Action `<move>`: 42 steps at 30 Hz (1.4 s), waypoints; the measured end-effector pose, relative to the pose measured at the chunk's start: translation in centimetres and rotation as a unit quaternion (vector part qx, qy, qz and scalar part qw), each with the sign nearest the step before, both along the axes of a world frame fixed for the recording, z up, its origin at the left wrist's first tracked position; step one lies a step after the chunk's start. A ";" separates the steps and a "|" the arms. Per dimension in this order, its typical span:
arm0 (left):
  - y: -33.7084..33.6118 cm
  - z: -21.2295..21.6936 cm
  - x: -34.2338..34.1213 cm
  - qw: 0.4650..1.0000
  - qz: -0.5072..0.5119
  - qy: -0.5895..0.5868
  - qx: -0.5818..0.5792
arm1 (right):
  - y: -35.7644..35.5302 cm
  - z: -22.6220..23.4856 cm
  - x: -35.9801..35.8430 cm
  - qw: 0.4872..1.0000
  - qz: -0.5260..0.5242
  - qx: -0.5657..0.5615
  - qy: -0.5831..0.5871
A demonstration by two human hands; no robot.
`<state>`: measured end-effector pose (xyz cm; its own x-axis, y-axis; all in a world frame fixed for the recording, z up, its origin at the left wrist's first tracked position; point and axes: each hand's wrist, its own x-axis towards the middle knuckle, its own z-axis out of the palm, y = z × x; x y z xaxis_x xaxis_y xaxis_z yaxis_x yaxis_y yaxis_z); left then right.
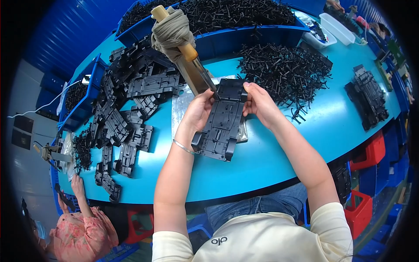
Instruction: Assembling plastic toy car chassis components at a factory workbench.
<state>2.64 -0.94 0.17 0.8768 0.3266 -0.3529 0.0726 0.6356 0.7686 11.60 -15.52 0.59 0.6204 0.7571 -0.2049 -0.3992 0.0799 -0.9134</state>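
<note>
A: What do the two hands hold?

B: Both hold one black plastic chassis part (221,120), long and flat, above the blue table (279,148). The left hand (198,109) grips its left edge near the top, and the fingers are clamped on that edge. The right hand (259,102) grips the top right corner, its fingers also closed on the part.

A: Is the part lying on the table?

B: No, it is lifted and tilted, with the far end up between the hands and the near end pointing toward the person. Under it a clear plastic sheet (181,109) lies on the table.

A: What is the thing just above the left hand?

B: A hanging tool (192,65) with a wooden handle, wrapped with a grey cloth (171,32). Its tip comes down to the top left corner of the part; I cannot tell if it touches.

A: And around?

B: On the left is a heap of the same black parts (131,100). On the right, a pile of small black pieces (283,67), and more fill the blue bin (209,37) behind. Another person (83,231) sits at the lower left.
</note>
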 end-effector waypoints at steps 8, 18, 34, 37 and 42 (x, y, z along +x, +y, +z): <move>1.9 0.0 -0.8 0.994 -0.104 -0.039 0.016 | -0.3 -0.4 0.2 0.989 0.083 0.093 0.081; 5.1 0.6 -2.5 0.931 -0.268 0.069 0.240 | 0.4 -0.7 -0.5 0.993 0.042 0.098 0.047; 5.2 1.2 -2.8 0.944 -0.195 0.151 0.218 | 0.4 -0.8 -1.0 0.991 0.034 0.121 0.042; 5.2 1.3 -2.8 0.945 -0.200 0.145 0.215 | 0.4 -0.8 -1.0 0.992 0.033 0.120 0.039; 5.4 1.1 -2.8 0.946 -0.194 0.145 0.217 | 0.7 -0.9 -1.1 0.994 0.013 0.102 0.031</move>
<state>-0.20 4.46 1.28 0.8477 0.1692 -0.5027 0.4826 0.1473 0.8634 10.48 -14.87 -0.33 0.5912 0.8024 -0.0817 -0.4580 0.2506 -0.8529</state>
